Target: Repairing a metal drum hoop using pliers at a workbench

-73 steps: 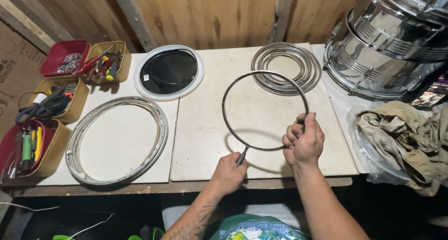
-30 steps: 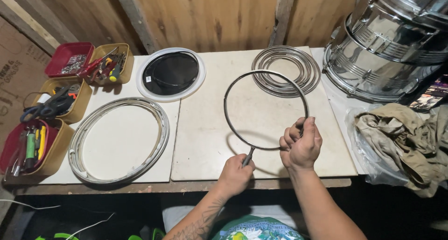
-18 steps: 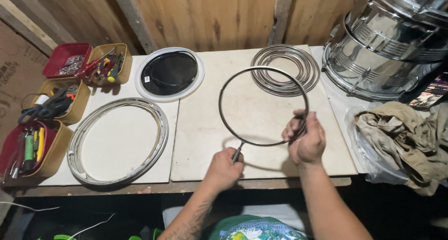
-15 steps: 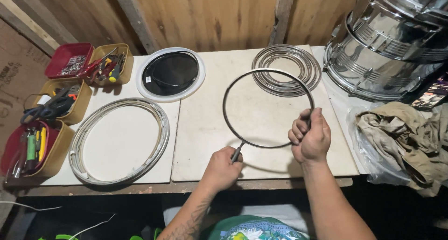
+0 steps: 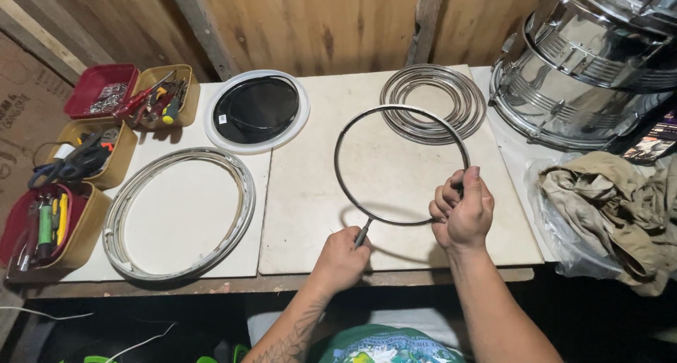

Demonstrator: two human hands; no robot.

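Thin metal hoop (image 5: pixel 352 129) held above the surface (image 5: pixel 310 215), in front of stacked hoops (image 5: pixel 433 103). Left hand (image 5: pixel 343 258) clenched at lower rim, knuckles up. Right hand (image 5: pixel 462 211) fisted around right rim, thumb raised.

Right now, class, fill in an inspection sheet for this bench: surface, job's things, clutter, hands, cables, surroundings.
Surface: pale boards on a wooden bench.
Job's things: thin dark metal hoop, held above the boards.
Clutter: stacked chrome hoops, large rim, black drumhead, tool trays, crumpled cloth.
Hands: left hand grips the hoop's bottom; right hand grips its right side.
Cables: pale wire below the bench.
Surroundings: plywood wall, chrome drum shells.
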